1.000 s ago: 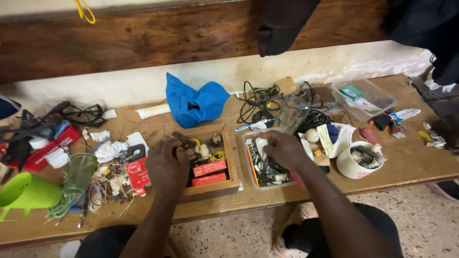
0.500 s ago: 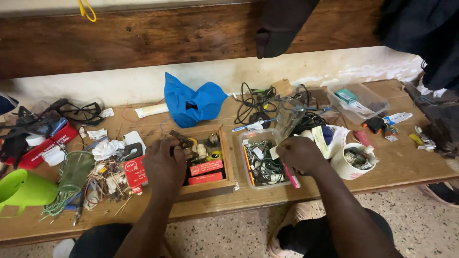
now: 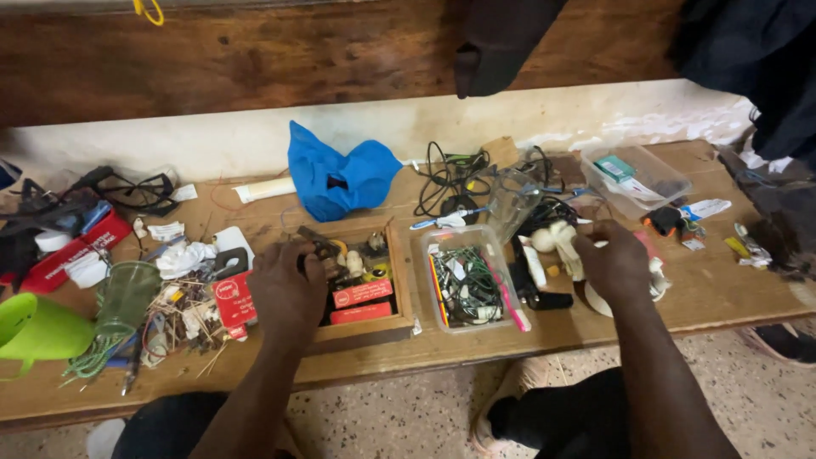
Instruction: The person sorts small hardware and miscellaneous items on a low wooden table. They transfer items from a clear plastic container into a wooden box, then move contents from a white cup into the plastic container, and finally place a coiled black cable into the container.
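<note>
My left hand rests on the left edge of a shallow wooden box, fingers curled down among small parts beside two red packets. What the fingers hold is hidden. My right hand hovers over a white bowl to the right of a clear plastic tub of wires. Its fingertips touch white plastic pieces; its grip is hidden from view.
All of it lies on a low wooden bench against a wall. A blue cloth, black cables, a clear lidded box, a green scoop and a clear cup stand around. My knees are below the front edge.
My right hand has moved right, from over the clear tub of wires to the white bowl. My left hand has stayed at the wooden box.
</note>
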